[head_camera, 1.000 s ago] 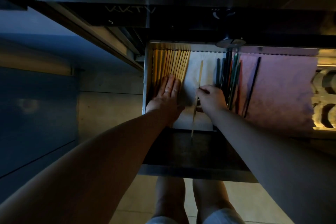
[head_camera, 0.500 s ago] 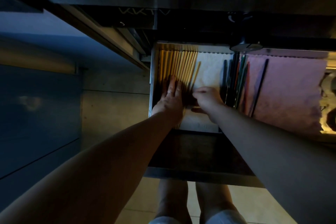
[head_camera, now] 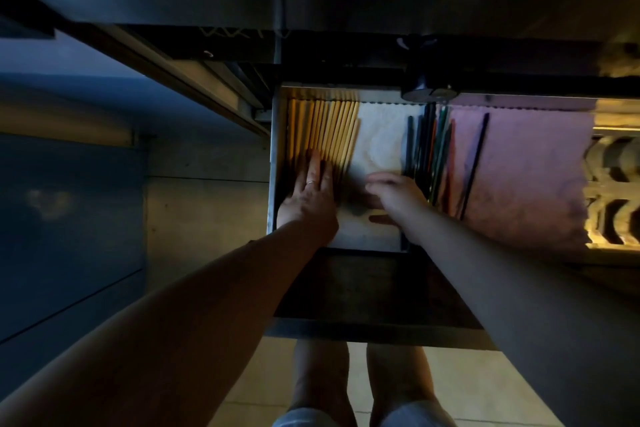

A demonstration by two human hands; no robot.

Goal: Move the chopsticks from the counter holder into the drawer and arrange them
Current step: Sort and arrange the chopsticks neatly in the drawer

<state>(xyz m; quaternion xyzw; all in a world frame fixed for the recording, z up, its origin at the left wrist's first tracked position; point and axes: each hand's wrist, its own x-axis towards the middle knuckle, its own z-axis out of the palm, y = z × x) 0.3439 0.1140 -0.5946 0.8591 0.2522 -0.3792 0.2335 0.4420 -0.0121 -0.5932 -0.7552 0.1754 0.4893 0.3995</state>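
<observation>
Neither grip holds anything: the left hand (head_camera: 309,199) lies flat, pinning the wooden chopsticks (head_camera: 325,135) in a row at centre frame against the drawer (head_camera: 275,163) wall, the right hand (head_camera: 398,196) hovers loosely open beside them, so only tidying seems left.
</observation>
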